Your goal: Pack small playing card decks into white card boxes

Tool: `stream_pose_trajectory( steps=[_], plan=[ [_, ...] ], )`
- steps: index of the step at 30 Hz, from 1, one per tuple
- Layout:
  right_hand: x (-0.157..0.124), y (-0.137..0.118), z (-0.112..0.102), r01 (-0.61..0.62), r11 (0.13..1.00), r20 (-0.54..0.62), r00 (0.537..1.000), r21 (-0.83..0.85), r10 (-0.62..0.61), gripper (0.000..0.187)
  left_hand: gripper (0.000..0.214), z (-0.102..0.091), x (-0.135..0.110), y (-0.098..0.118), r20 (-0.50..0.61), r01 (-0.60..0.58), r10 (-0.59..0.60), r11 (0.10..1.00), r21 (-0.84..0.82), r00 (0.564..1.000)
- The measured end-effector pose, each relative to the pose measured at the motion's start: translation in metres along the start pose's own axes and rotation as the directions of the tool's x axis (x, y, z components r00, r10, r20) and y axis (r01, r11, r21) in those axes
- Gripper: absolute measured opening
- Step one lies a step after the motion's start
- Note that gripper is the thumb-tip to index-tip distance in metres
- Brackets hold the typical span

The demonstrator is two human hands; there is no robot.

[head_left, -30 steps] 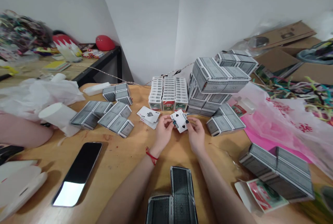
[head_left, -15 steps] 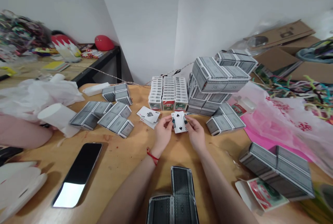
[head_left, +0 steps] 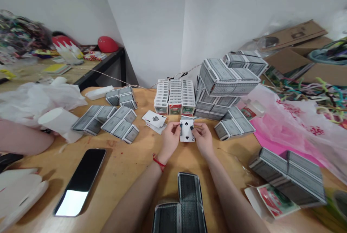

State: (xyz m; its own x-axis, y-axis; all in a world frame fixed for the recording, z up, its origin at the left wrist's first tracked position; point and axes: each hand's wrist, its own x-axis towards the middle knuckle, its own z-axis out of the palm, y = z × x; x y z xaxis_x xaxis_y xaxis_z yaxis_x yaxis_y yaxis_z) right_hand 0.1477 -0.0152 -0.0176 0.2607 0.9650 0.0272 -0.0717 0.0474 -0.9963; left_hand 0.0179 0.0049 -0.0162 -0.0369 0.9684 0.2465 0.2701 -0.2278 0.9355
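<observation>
Both my hands meet over the middle of the wooden table [head_left: 127,168]. My left hand [head_left: 170,139] and my right hand [head_left: 202,139] pinch the two sides of a small pack of playing cards [head_left: 187,130], its face card a two of spades turned up toward me. A few loose cards [head_left: 154,120], the top one an ace of spades, lie face up just left of my left hand. A red string circles my left wrist.
Rows of boxed decks [head_left: 175,97] and stacked grey cartons [head_left: 227,77] stand behind my hands. More grey cartons lie at left [head_left: 108,121], right [head_left: 290,175] and bottom centre [head_left: 180,207]. A black phone [head_left: 81,178] lies at left. Another person's arm [head_left: 21,141] rests at the left edge. A pink bag [head_left: 292,124] lies at right.
The cards in my hands have turned from tilted to upright and squared, and both hands have drawn slightly closer together. Nothing else on the table has moved.
</observation>
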Motion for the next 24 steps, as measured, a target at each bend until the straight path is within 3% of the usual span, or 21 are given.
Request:
stream_pose_trajectory(
  steps=[4,11,24],
  plan=[
    [0.0014,0.0024,-0.0012,0.0,1.0,-0.035,0.999,-0.005,0.0,0.029,0.018,-0.0019,-0.0003,0.003,0.003,-0.04,0.04,0.998,0.04,0.999],
    [0.0042,0.0006,-0.0052,0.014,1.0,-0.132,0.991,-0.012,-0.016,0.032,0.052,-0.0094,-0.0011,0.0083,0.29,-0.162,0.127,0.982,0.097,0.949],
    [0.0065,0.0037,-0.0067,-0.011,0.998,-0.167,0.986,0.057,0.021,0.03,0.058,-0.0081,-0.0019,0.0032,0.339,-0.103,0.086,0.994,0.031,0.937]
  ],
)
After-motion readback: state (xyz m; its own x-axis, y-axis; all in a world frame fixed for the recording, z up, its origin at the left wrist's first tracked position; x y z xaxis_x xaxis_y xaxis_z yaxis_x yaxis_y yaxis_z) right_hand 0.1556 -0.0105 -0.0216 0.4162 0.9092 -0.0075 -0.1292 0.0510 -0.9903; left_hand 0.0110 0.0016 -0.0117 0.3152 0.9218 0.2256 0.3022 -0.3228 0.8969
